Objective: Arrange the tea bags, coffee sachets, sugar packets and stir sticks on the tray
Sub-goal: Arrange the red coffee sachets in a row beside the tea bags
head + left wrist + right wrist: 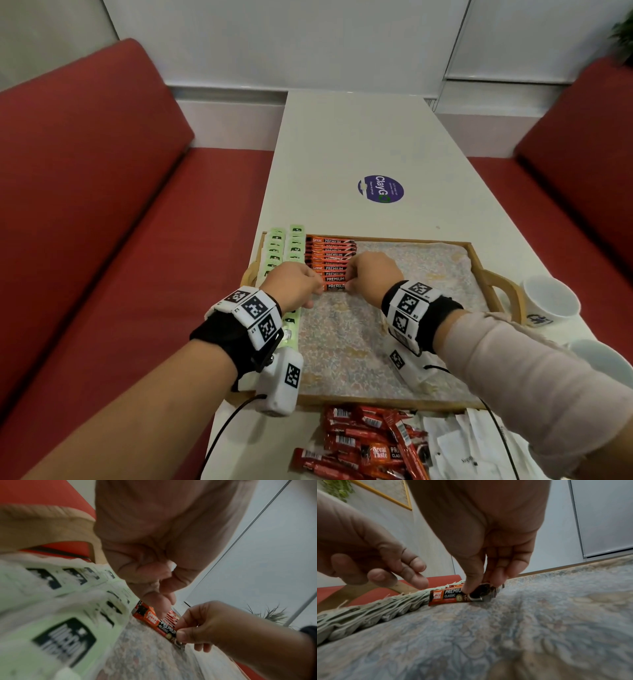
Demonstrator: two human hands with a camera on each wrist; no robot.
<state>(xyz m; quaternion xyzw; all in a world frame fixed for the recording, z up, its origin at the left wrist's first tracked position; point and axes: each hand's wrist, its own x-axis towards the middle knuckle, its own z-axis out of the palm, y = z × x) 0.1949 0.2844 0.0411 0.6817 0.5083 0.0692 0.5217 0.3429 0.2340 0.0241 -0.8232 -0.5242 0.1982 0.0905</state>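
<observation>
Long white table [359, 144] between red upholstered benches [89, 164], pale wall panels behind. Wooden handled tray [383, 402] with floral cloth liner [346, 346] at near end. Pale green tea bags [275, 245] in two rows along tray's left edge, orange coffee sachets [330, 255] shingled beside them.

Right hand [373, 274] pinches nearest sachet's end; right wrist view shows thumb and fingers on it. Left hand [294, 286]: fingers loosely curled beside the sachet's other end, grip unclear.

Head view only: loose red sachets [363, 445] and white packets [469, 442] off tray, two white cups [549, 299].

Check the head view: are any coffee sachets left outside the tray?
Yes, a loose pile of red coffee sachets lies on the table in front of the tray.
</observation>
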